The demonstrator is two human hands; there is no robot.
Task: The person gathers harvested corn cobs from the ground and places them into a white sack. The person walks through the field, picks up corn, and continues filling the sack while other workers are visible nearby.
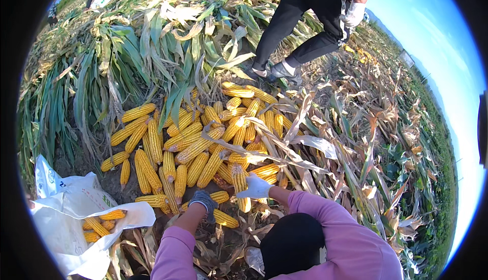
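Note:
My left hand (pixel 205 205), in a grey knit glove, reaches down onto husked yellow corn ears at the near edge of the pile. One ear (pixel 225 219) lies just right of it; its fingertips are partly hidden, so its grip is unclear. My right hand (pixel 254 187), in a white glove, is closed around the side of a corn ear (pixel 239 183) that points away from me. Beyond both hands, many ears (pixel 156 141) lie heaped on soil. At the lower left a white woven sack (pixel 63 219) gapes, with several ears (pixel 97 226) inside.
Cut green corn stalks (pixel 126 51) lie beyond the pile at left, dry stalks and husks (pixel 343 135) at right, some leaves over the ears. A person in black trousers (pixel 284 24) and white glove stands beyond the pile. More people are farther off. My dark-clad knee (pixel 293 242) is near.

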